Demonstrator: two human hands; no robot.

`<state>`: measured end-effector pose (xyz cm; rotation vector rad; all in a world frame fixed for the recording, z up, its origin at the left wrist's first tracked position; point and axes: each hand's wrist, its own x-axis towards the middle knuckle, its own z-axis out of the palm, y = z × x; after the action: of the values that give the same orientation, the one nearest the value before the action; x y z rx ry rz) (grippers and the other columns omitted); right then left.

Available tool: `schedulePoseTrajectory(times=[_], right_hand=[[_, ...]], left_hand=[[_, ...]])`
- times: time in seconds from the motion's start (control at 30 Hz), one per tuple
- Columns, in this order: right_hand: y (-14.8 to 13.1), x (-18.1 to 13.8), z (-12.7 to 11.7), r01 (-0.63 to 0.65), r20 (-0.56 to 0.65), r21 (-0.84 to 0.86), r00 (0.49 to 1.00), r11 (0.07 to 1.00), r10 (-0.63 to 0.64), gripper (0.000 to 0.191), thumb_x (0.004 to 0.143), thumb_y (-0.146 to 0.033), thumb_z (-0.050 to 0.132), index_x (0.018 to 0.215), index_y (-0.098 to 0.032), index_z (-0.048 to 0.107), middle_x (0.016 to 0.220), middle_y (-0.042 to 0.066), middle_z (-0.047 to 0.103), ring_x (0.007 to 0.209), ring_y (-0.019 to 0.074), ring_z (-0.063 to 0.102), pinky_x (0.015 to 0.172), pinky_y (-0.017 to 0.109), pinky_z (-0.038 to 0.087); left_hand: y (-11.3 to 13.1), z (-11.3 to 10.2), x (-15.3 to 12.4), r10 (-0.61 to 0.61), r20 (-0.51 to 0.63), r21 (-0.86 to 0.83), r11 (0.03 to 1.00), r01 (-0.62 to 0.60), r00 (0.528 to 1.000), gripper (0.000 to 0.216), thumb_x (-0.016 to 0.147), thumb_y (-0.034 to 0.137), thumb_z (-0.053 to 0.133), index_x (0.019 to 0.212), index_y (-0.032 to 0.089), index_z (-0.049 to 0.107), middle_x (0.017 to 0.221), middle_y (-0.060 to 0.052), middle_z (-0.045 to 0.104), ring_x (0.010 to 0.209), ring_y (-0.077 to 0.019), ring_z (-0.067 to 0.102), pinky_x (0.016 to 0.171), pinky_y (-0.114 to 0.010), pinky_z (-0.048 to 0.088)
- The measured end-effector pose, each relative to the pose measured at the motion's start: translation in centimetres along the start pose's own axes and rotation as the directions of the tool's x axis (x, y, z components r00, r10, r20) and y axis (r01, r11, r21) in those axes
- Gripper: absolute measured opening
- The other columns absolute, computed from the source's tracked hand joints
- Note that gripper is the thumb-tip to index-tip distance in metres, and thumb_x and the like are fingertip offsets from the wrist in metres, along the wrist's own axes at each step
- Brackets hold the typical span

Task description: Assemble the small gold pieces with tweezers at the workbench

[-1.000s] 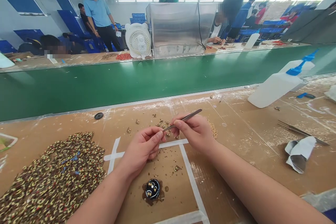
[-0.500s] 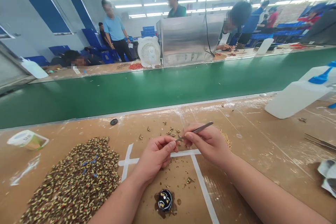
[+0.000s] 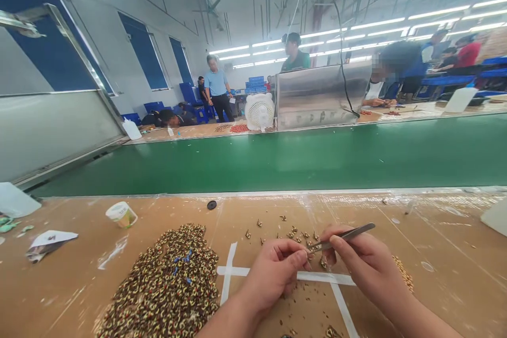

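My right hand (image 3: 366, 261) grips a pair of metal tweezers (image 3: 352, 233), their tips pointing left. At those tips, my left hand (image 3: 277, 266) is closed in a pinch; whatever it holds is too small and covered to name. Just beyond my fingers lie several small dark-and-yellow pieces (image 3: 293, 232). To the left of my left hand spreads a large pile of similar little pieces (image 3: 166, 280), with a few blue bits on top. Beside my right hand, a heap of tiny yellowish pieces (image 3: 404, 274) is partly hidden.
White tape strips (image 3: 227, 274) mark the brown tabletop (image 3: 158, 208). A paper cup (image 3: 122, 215), a black disc (image 3: 212, 204) and a crumpled wrapper (image 3: 49, 243) lie leftward. Beyond runs a green conveyor belt (image 3: 237, 163), with a white fan (image 3: 259, 112), a metal box (image 3: 317, 97) and several people behind.
The view has swung left and up, so everything sits further right and lower. The black round object near me has mostly left the picture. Both hands keep the same hold.
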<state>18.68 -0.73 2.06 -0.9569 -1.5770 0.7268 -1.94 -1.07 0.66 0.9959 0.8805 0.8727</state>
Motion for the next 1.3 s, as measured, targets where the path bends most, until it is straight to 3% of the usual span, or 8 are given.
schedulePoseTrajectory(times=[0.27,0.43,0.53,0.6,0.7,0.8,1.0,1.3], right_hand=[[-0.3,0.2,0.3,-0.107,0.015,-0.031,0.994,0.994,0.107,0.053,0.095,-0.069,0.063,0.089,-0.021,0.085,0.060,0.006,0.072,0.055,0.0229,0.072,0.055,0.031,0.060],[0.1,0.8,0.0,-0.114,0.106,-0.046,0.987,0.992,0.119,0.060,0.096,-0.068,0.062,0.058,-0.023,0.074,0.070,0.010,0.078,0.075,0.0282,0.080,0.066,0.032,0.065],[0.6,0.8,-0.2,-0.137,0.165,-0.027,0.976,0.990,0.139,0.056,0.098,-0.062,0.063,0.060,-0.023,0.074,0.073,0.009,0.079,0.072,0.0260,0.079,0.066,0.032,0.065],[0.7,0.7,-0.2,-0.136,0.110,-0.010,0.985,0.991,0.137,0.050,0.098,-0.059,0.065,0.066,-0.023,0.076,0.071,0.007,0.079,0.068,0.0239,0.078,0.068,0.031,0.064],[0.5,0.4,-0.1,-0.079,-0.028,0.064,0.996,0.995,0.081,0.040,0.098,-0.057,0.068,0.081,-0.022,0.077,0.066,0.005,0.076,0.060,0.0211,0.075,0.063,0.029,0.062],[0.3,0.2,0.0,0.018,-0.065,0.072,0.998,0.997,-0.014,0.034,0.102,-0.051,0.064,0.088,-0.021,0.073,0.065,0.003,0.074,0.057,0.0178,0.072,0.060,0.027,0.059],[0.2,0.2,-0.1,0.212,0.014,-0.032,0.977,0.977,-0.212,0.030,0.108,-0.036,0.056,0.088,-0.021,0.071,0.071,0.001,0.074,0.065,0.0141,0.071,0.067,0.026,0.055],[-0.4,0.3,-0.3,0.263,0.108,-0.099,0.962,0.960,-0.252,0.029,0.107,-0.030,0.057,0.084,-0.020,0.071,0.075,0.001,0.075,0.067,0.0128,0.069,0.066,0.025,0.052]], left_hand=[[-0.3,-0.3,0.1,0.012,0.016,-0.068,0.998,-0.011,1.000,0.055,0.073,0.064,0.090,0.088,0.016,0.068,0.077,0.000,0.064,0.044,-0.0019,0.028,0.043,-0.025,0.015],[-0.4,-0.6,0.2,0.050,-0.020,-0.081,0.995,-0.051,0.999,0.057,0.076,0.066,0.089,0.091,0.015,0.067,0.082,-0.001,0.066,0.045,-0.0012,0.026,0.044,-0.024,0.013],[-0.3,-0.6,0.3,0.074,-0.044,-0.059,0.995,-0.077,0.996,0.058,0.076,0.067,0.087,0.089,0.015,0.067,0.081,-0.001,0.065,0.046,-0.0016,0.027,0.044,-0.023,0.015],[-0.2,-0.6,0.3,0.086,-0.042,-0.039,0.995,-0.088,0.995,0.057,0.078,0.068,0.086,0.088,0.015,0.068,0.082,-0.002,0.066,0.046,-0.0018,0.028,0.044,-0.022,0.017],[-0.1,-0.6,0.3,0.117,-0.051,0.016,0.993,-0.116,0.992,0.055,0.080,0.067,0.084,0.091,0.014,0.072,0.082,-0.002,0.066,0.047,-0.0024,0.033,0.045,-0.022,0.021],[0.0,-0.6,0.3,0.132,-0.066,0.062,0.990,-0.128,0.989,0.051,0.084,0.063,0.083,0.098,0.014,0.076,0.083,-0.003,0.067,0.049,-0.0030,0.035,0.046,-0.021,0.023],[0.1,-0.9,0.3,0.131,-0.032,0.127,0.984,-0.126,0.991,0.048,0.087,0.062,0.080,0.089,0.014,0.075,0.069,0.002,0.058,0.049,-0.0033,0.030,0.046,-0.020,0.024],[0.1,-1.0,0.3,0.122,-0.047,0.158,0.981,-0.113,0.991,0.047,0.084,0.062,0.082,0.088,0.016,0.076,0.055,0.008,0.038,0.049,-0.0055,0.026,0.046,-0.020,0.022]])
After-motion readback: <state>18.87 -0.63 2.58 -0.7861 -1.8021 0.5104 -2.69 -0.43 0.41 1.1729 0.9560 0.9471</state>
